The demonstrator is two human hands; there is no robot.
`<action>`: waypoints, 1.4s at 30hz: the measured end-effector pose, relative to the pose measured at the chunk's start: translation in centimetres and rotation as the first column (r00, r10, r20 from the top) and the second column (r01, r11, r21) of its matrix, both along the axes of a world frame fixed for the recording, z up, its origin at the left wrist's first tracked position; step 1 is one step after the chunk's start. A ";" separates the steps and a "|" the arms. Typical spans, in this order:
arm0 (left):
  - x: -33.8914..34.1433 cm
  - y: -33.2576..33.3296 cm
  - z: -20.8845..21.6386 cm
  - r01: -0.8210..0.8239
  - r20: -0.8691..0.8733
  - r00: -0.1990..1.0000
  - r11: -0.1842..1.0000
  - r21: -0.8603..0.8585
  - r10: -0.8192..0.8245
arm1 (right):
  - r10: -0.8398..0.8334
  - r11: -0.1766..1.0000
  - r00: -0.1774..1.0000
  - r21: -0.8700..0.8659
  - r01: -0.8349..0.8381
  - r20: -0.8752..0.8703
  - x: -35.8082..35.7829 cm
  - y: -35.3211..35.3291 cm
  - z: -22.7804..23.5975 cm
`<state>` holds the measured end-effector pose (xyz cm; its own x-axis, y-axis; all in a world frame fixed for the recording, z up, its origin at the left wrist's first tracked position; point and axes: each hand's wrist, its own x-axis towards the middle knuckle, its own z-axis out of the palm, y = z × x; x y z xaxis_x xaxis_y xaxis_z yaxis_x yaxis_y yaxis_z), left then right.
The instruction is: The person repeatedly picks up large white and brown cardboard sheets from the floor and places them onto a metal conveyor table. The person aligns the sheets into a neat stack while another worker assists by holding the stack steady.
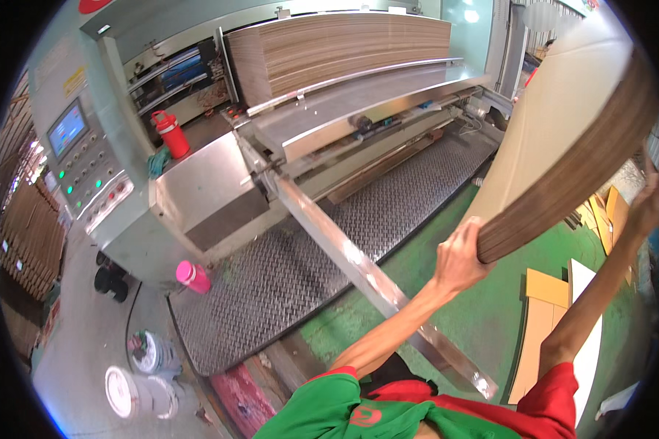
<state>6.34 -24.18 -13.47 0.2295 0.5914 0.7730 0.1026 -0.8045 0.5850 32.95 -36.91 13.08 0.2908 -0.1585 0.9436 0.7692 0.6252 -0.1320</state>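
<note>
A thick stack of cardboard sheets point(564, 110), pale on its broad face and brown along its layered edge, is raised and tilted at the right. My left hand point(461, 257) grips its near lower corner, with the fingers against the pale face. My right hand point(643, 201) is at the stack's right edge, fingers partly hidden, and appears to be supporting it. Behind, in the machine, stands a large pile of cardboard point(344, 55). A metal table point(329, 121) runs in front of that pile.
A long metal bar point(344, 256) crosses from the machine toward me. Below lies a black textured mat point(271, 293). At left are a control panel point(69, 132), a red jug point(170, 134), a pink bottle point(193, 276) and white buckets point(124, 391). Yellow boards point(546, 287) lie on the green floor.
</note>
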 end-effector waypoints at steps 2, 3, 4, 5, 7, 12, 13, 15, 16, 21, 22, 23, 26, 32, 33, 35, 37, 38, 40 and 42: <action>-3.1 7.5 1.9 0.053 0.029 0.998 0.998 -0.027 -0.053 | 0.055 0.986 0.998 -0.157 -0.060 -0.038 -0.8 9.6 -1.1; -4.4 10.9 2.8 0.063 0.030 0.998 0.997 -0.049 -0.061 | 0.099 0.978 0.994 -0.178 -0.107 -0.054 -2.0 14.8 -1.3; -5.5 14.0 3.8 0.078 -0.005 0.997 0.991 -0.106 -0.079 | 0.098 0.980 0.994 -0.179 -0.090 0.040 -3.6 19.9 -1.1; -6.8 17.4 4.8 0.075 0.020 0.997 0.992 -0.098 -0.073 | 0.103 0.976 0.990 -0.204 -0.081 0.099 -5.5 25.7 -0.6; -9.5 24.9 7.5 0.061 0.046 0.997 0.982 -0.177 -0.054 | 0.138 0.952 0.977 -0.293 -0.086 0.161 -9.3 37.2 1.4; -15.4 42.4 18.0 0.002 0.126 0.991 0.958 -0.285 0.035 | 0.249 0.895 0.966 -0.396 -0.204 0.066 -17.9 61.1 5.9; -16.3 45.2 20.3 0.013 0.183 0.982 0.960 -0.281 0.040 | 0.115 0.930 0.942 -0.368 0.009 0.315 -19.4 64.1 6.0; -18.5 50.2 25.1 0.039 0.260 0.964 0.943 -0.331 0.051 | 0.055 0.879 0.982 -0.475 0.038 0.181 -23.1 68.5 4.3; -19.6 52.3 27.3 0.053 0.311 0.949 0.947 -0.317 0.051 | 0.049 0.824 0.994 -0.566 0.012 0.094 -24.7 69.5 3.3; -22.0 61.5 35.8 0.239 0.519 0.841 0.758 -0.607 0.151 | -0.111 0.703 0.961 -0.704 -0.103 -0.252 -29.8 74.0 2.2; -22.2 63.0 36.4 0.294 0.571 0.801 0.715 -0.635 0.178 | -0.139 0.693 0.930 -0.704 -0.155 -0.341 -30.6 75.5 2.9; -22.2 64.2 36.6 0.344 0.607 0.764 0.658 -0.670 0.219 | -0.147 0.750 0.880 -0.631 -0.198 -0.451 -31.6 77.0 3.7; -23.8 69.4 36.7 0.532 0.658 0.647 0.389 -0.752 0.387 | -0.271 0.737 0.814 -0.655 -0.167 -0.513 -35.2 82.5 5.7; -27.0 74.3 36.4 0.559 0.654 0.708 0.354 -0.750 0.265 | 0.030 0.833 0.561 -0.290 -0.472 -0.827 -39.9 87.8 6.8; -27.9 74.4 36.1 0.533 0.616 0.749 0.333 -0.778 0.242 | 0.212 0.771 0.490 -0.163 -0.616 -0.846 -39.8 88.1 6.7; -30.0 74.7 35.3 0.522 0.550 0.831 0.224 -0.823 0.084 | 0.381 0.713 0.461 -0.063 -0.698 -0.801 -39.5 88.8 6.4; -33.7 76.1 34.3 0.511 0.483 0.856 0.165 -0.843 -0.186 | 0.318 0.730 0.458 -0.095 -0.677 -0.830 -38.5 90.0 6.0; -34.9 76.9 33.8 0.453 0.426 0.891 0.351 -0.819 -0.156 | 0.342 0.735 0.466 -0.076 -0.673 -0.816 -37.9 90.9 5.8; -36.5 78.6 33.3 0.228 0.324 0.946 0.669 -0.708 0.020 | 0.368 0.727 0.473 -0.070 -0.684 -0.801 -36.7 92.7 5.4; -37.2 81.3 33.5 0.117 0.370 0.926 0.871 -0.477 0.079 | 0.375 0.722 0.495 -0.088 -0.686 -0.784 -35.8 94.9 5.1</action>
<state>-30.82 57.11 20.06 0.0033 0.9080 0.4190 -0.2095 -0.4091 0.8881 -2.89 57.95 18.15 0.7557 0.5430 0.3661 -0.1186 0.6633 -0.7389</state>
